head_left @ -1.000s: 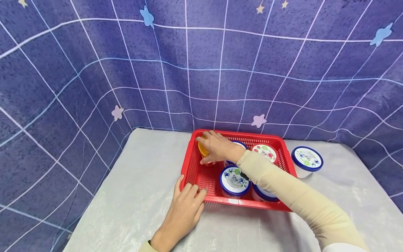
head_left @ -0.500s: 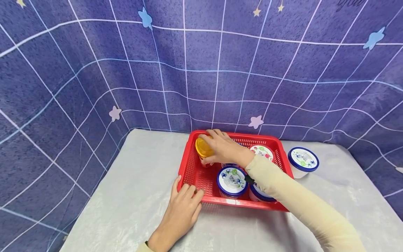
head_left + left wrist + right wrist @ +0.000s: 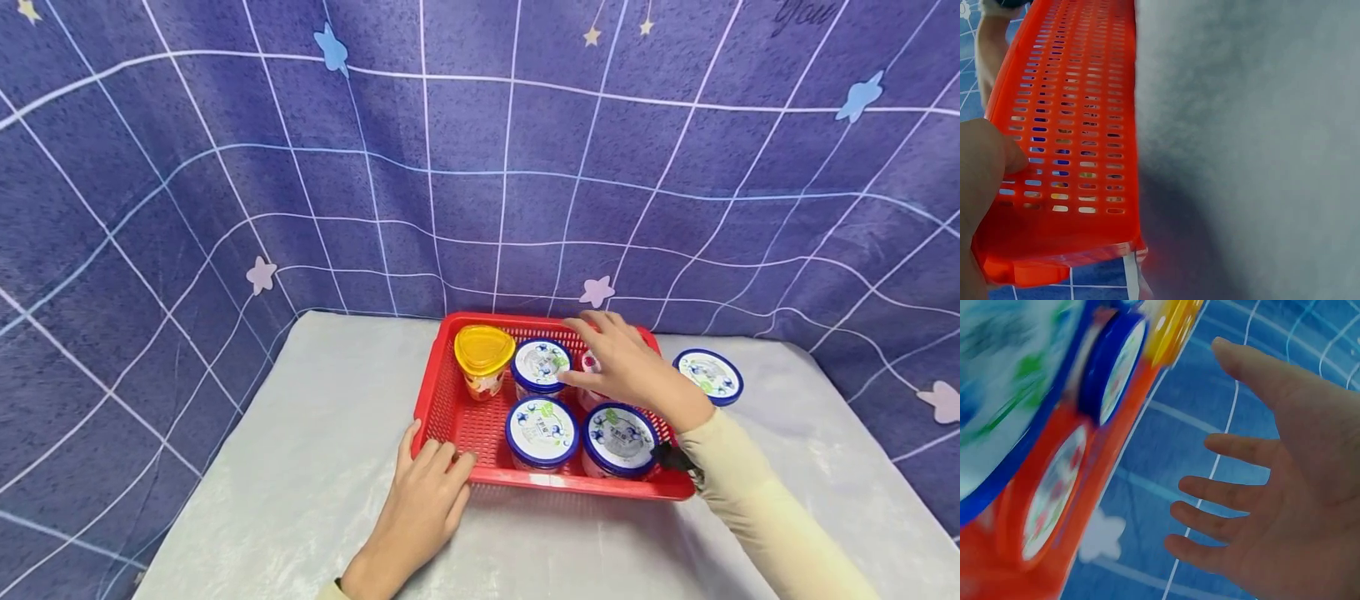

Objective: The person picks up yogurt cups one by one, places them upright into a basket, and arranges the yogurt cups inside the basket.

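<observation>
The red plastic basket (image 3: 429,392) has its front left corner rim gripped by my left hand (image 3: 427,492). In the left wrist view the thumb (image 3: 1013,156) presses its slotted outer wall. A cup with a yellow lid (image 3: 484,350) stands upright in the back left of the basket. Three tubs with blue-rimmed lids (image 3: 542,431) stand to its right and in front. Over the back right part hovers my right hand (image 3: 630,358), fingers spread and holding nothing. It partly hides a tub with a red-rimmed lid (image 3: 1054,494).
Outside the basket, at its right, another blue-lidded tub (image 3: 708,375) stands on the grey-white tabletop (image 3: 315,417). A blue-purple curtain (image 3: 465,200) with grid lines and stars hangs directly behind and at the left.
My right hand has let go of the yellow-lidded cup, leaving it in the basket's back left, and has moved right. The left hand keeps its grip on the rim.
</observation>
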Available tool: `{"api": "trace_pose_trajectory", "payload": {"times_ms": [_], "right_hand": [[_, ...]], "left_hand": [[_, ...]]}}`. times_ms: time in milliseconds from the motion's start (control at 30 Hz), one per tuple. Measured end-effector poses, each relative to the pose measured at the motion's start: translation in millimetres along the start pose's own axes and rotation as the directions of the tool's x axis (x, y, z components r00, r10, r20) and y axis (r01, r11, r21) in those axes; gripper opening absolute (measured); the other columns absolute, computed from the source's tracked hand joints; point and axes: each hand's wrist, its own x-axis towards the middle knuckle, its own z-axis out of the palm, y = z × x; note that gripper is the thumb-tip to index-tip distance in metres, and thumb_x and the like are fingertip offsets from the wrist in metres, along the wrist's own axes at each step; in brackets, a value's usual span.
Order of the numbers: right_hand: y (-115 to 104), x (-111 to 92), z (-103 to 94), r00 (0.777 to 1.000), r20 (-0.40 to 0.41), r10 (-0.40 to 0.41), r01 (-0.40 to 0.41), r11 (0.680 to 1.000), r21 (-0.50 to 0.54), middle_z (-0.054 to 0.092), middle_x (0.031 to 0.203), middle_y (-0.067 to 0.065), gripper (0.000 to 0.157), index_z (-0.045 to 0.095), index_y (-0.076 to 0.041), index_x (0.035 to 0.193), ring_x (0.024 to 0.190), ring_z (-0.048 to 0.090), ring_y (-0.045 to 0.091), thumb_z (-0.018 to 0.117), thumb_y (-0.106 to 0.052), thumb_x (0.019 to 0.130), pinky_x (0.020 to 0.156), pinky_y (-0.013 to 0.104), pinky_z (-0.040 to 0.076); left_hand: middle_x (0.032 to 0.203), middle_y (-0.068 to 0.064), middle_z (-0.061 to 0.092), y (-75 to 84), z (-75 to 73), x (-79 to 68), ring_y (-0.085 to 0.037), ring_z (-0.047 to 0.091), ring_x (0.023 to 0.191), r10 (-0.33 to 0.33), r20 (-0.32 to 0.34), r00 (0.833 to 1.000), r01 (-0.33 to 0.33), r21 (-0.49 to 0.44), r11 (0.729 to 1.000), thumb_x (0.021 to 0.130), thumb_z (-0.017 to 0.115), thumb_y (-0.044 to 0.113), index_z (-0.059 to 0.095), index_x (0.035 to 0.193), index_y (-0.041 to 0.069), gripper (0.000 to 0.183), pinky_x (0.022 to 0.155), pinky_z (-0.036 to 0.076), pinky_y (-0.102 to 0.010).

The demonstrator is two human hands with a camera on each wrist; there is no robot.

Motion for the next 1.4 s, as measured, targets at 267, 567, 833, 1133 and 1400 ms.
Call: {"api": "trace_pose_trajectory", "payload": {"times_ms": [267,567,833,1133,1400], "right_hand": [[36,-35,-10.6,0.993,-0.035,0.112,-0.111,0.993,0.031,0.047,0.139,0.027,0.075,0.047,-0.003,0.143,0.131,0.038,0.047,0.075,-0.043,0.086,0.107,0.067,0.031],[68,-60,-13.1,0.972,-0.065,0.227,-0.221,0.971,0.089,0.044,0.138,0.031,0.074,0.046,0.002,0.141,0.130,0.036,0.052,0.073,-0.043,0.088,0.104,0.068,0.030],[94,-76,-3.2,0.946,-0.107,0.306,-0.294,0.949,0.117,0.048,0.132,0.034,0.073,0.044,0.005,0.140,0.122,0.039,0.058,0.072,-0.039,0.089,0.099,0.072,0.031],[113,-94,9.6,0.900,-0.114,0.422,-0.410,0.905,0.110,0.042,0.135,0.040,0.074,0.044,0.004,0.139,0.122,0.036,0.061,0.071,-0.042,0.089,0.093,0.075,0.031],[127,-103,25.1,0.885,-0.183,0.427,-0.409,0.903,0.129,0.040,0.137,0.039,0.077,0.042,0.003,0.140,0.122,0.033,0.063,0.076,-0.038,0.084,0.092,0.077,0.028]], "left_hand": [[0.089,0.000,0.059,-0.9,0.1,0.0,-0.023,0.052,0.084,0.003,-0.005,1.000,-0.003,0.004,1.000,0.084,0.060,0.019,0.067,0.104,0.016,0.022,0.114,0.017,-0.064],[0.089,0.002,0.059,0.2,0.1,0.2,-0.021,0.052,0.085,-0.014,0.020,1.000,0.014,0.019,1.000,0.085,0.060,0.020,0.067,0.104,0.018,0.021,0.116,0.014,-0.062],[0.088,0.001,0.058,-0.1,0.4,0.4,-0.021,0.052,0.084,-0.009,0.002,1.000,0.009,0.011,1.000,0.084,0.060,0.019,0.067,0.103,0.017,0.020,0.115,0.016,-0.063],[0.087,0.001,0.057,2.5,2.0,-0.3,-0.021,0.052,0.083,-0.005,-0.011,1.000,0.004,-0.009,1.000,0.083,0.060,0.018,0.067,0.103,0.016,0.021,0.114,0.017,-0.063],[0.087,0.002,0.058,1.2,1.7,0.4,-0.020,0.051,0.083,-0.014,0.004,1.000,0.013,0.012,1.000,0.084,0.060,0.019,0.068,0.103,0.017,0.021,0.116,0.015,-0.062]]}}
